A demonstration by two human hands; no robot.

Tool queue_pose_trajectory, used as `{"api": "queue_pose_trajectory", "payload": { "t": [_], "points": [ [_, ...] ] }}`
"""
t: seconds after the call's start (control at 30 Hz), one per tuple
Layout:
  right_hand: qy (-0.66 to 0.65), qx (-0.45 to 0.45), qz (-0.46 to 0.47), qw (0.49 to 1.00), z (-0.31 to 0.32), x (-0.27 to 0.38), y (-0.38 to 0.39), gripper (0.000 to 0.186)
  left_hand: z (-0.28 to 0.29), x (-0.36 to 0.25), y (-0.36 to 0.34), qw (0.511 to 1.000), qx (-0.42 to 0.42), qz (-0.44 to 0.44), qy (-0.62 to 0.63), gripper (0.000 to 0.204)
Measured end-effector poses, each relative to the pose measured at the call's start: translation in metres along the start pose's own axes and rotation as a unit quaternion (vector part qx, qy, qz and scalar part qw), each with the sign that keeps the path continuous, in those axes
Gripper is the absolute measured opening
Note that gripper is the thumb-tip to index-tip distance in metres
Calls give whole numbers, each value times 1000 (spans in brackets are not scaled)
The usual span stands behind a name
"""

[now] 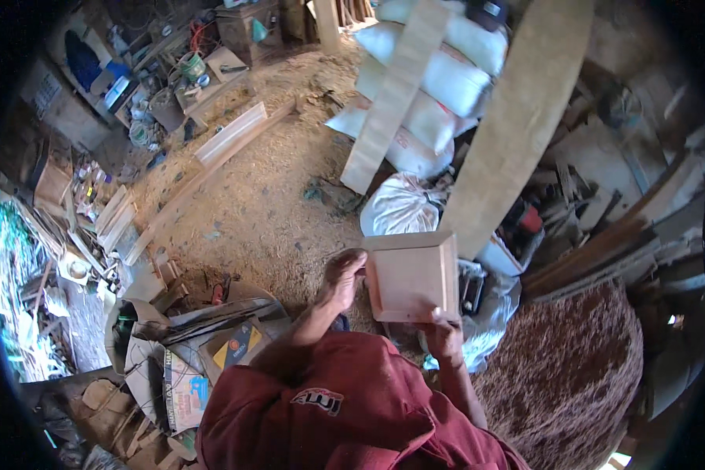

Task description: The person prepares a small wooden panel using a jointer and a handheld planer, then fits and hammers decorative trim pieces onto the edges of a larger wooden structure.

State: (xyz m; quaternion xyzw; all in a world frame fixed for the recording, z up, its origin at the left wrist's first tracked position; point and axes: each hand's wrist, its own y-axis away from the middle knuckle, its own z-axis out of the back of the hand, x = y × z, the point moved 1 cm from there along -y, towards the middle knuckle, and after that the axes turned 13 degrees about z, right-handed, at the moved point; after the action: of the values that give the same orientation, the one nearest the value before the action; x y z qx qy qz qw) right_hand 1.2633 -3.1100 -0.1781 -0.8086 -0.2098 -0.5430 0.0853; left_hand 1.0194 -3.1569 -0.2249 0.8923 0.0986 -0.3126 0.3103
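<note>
In front of my chest I hold a pale, squarish wooden panel (411, 274) with bevelled edges, its broad face turned up toward me. My left hand (345, 278) is closed at the panel's left edge, fingertips against the wood. At its lower right edge, my right hand (444, 337) grips with the thumb on the face; the other fingers are largely hidden. Whether the piece is solid or hollow I cannot tell.
Sawdust covers the floor (266, 172). Long boards (521, 117) lean over stacked white sacks (446, 78) ahead. A tied white bag (399, 205) stands beyond the panel. A brown shaggy heap (564, 376) lies right; scrap wood (113, 215) and cartons (239, 345) lie left.
</note>
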Motion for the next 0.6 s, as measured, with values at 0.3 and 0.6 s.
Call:
{"api": "queue_pose_trajectory", "payload": {
  "t": [0.3, 0.6],
  "points": [
    [284, 307, -30, 908, -170, -69, -168, 37, 150, -141, -33, 968, -178, -179, -15, 21],
    [-196, 272, -457, 824, -312, -193, -336, 68, 149, -281, -100, 854, -351, -354, -149, 28]
  ]
}}
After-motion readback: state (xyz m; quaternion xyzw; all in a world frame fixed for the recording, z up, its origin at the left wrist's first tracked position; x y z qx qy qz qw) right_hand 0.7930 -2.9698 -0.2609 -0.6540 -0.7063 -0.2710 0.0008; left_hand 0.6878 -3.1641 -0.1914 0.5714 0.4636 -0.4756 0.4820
